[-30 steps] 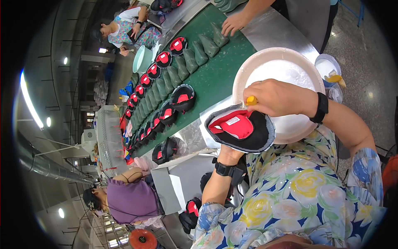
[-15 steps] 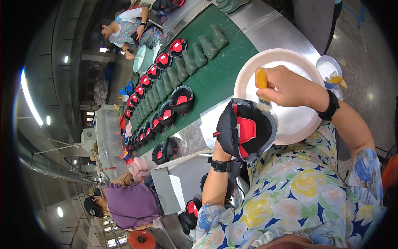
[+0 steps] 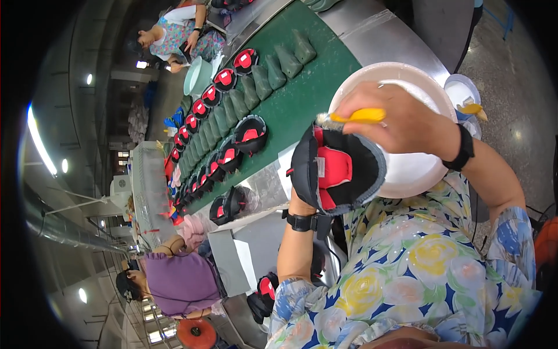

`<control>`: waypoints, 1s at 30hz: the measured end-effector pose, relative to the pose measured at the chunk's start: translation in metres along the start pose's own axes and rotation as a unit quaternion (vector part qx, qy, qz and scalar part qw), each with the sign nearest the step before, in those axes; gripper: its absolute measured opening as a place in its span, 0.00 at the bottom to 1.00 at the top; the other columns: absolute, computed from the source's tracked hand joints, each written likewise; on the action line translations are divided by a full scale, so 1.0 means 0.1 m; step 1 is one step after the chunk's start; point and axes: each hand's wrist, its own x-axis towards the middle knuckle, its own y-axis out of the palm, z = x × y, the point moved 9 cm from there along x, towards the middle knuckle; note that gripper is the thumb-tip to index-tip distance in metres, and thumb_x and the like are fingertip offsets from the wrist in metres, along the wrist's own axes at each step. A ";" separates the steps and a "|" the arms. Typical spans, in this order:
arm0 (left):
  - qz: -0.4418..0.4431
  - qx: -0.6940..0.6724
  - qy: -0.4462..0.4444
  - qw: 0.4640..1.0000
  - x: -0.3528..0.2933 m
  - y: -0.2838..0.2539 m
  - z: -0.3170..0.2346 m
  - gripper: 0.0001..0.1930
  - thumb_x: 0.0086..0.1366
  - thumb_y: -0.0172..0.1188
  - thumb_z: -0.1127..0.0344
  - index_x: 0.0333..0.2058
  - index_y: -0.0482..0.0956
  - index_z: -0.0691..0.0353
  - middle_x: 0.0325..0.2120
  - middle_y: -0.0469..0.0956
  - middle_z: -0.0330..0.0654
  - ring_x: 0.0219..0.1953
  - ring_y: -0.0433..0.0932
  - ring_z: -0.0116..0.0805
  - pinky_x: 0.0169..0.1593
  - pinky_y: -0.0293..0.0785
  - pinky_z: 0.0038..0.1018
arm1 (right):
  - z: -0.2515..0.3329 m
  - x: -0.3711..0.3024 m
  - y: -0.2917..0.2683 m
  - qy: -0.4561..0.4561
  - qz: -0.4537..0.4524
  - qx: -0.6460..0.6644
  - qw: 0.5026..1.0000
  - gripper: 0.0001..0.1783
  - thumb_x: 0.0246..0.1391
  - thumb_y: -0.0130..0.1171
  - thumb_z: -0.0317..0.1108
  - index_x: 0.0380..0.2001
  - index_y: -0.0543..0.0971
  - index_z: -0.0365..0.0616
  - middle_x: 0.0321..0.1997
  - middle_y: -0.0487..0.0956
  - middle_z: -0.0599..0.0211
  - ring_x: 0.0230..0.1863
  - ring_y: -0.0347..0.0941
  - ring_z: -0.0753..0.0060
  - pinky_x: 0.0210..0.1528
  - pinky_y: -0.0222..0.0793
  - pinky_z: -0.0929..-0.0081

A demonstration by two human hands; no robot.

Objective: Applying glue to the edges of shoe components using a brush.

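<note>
We see a black shoe upper [image 3: 340,166] held up with its opening toward us, a grey edge curving around its right side, red lining and a small white label inside, and a little red tab jutting out at left. We see a yellow-handled brush [image 3: 366,115] lying nearly level above it, pale bristles pointing left, right beside the upper's top corner.

A long tube light [image 3: 41,136] glows; grey floor [image 3: 514,107] gleams.
</note>
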 end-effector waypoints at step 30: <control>-0.280 -0.082 0.063 0.954 0.50 -1.31 0.52 0.19 0.69 0.51 0.75 0.58 0.70 0.65 0.54 0.76 0.45 0.54 0.77 0.40 0.59 0.73 0.32 | -0.70 -0.70 0.01 0.313 -0.027 0.130 0.940 0.07 0.57 0.62 0.26 0.38 0.76 0.38 0.35 0.80 0.63 0.38 0.78 0.71 0.44 0.73 0.74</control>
